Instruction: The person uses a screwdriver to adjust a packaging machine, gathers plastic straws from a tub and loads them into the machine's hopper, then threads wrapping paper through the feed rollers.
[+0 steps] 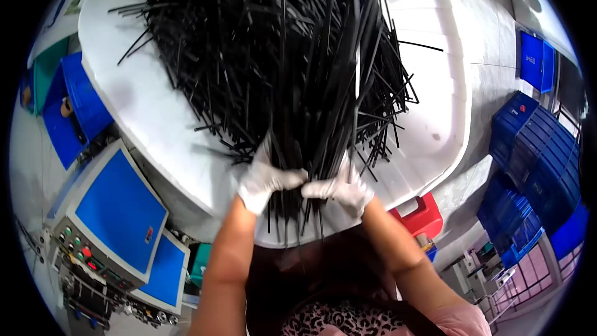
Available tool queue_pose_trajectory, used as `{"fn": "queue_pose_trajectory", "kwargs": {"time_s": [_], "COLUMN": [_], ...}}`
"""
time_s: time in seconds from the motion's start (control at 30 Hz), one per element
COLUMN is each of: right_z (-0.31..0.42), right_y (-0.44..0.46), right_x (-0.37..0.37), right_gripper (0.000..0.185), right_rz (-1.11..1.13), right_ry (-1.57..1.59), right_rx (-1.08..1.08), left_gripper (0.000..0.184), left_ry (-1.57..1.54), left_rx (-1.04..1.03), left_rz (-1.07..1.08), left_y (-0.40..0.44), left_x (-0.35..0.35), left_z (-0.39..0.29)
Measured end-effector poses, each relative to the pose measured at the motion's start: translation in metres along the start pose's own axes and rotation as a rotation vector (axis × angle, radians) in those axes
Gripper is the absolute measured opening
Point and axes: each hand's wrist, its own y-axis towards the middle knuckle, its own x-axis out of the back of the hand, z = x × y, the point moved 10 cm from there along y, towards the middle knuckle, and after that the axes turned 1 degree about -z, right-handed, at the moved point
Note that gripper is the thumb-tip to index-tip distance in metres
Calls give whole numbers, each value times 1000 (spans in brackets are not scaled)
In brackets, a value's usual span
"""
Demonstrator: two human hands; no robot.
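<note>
A thick bundle of long, thin black rods or tubes (311,106) is gripped near its lower end by both my hands, which wear white gloves. My left hand (268,177) wraps the bundle from the left side, its thumb lying across the front. From the right, my right hand (342,188) closes round the same bundle, its thumb pointing toward the left one. Rod ends stick out below the gloves, over the near rim. Behind the bundle, a big loose heap of similar black pieces (211,43) lies in a white tub (429,112).
A machine with a blue top (121,205) and a button panel stands at left, below a blue bin (87,96). Close to the tub's near right rim is a red plastic object (426,214). Blue crates (541,155) are stacked on the right.
</note>
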Motion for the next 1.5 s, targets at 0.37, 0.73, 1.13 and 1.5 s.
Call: {"fn": "queue_pose_trajectory", "kwargs": {"time_s": [0.37, 0.73, 1.13, 1.5], "right_z": [25, 63, 42, -11], "right_y": [-25, 29, -17, -55], "right_x": [-15, 105, 34, 1], "right_gripper": [68, 43, 90, 72], "right_rz": [-154, -324, -466, -444], "right_ry": [442, 914, 402, 635], "right_rx": [-55, 133, 146, 57], "left_gripper": [46, 66, 79, 81], "left_ry": [700, 397, 880, 847], "left_rx": [-74, 322, 179, 224], "left_rz": [-20, 131, 388, 207], "left_y": [-25, 141, 44, 4], "left_x": [-28, -128, -99, -54], "left_z": [-39, -33, -38, 6]}}
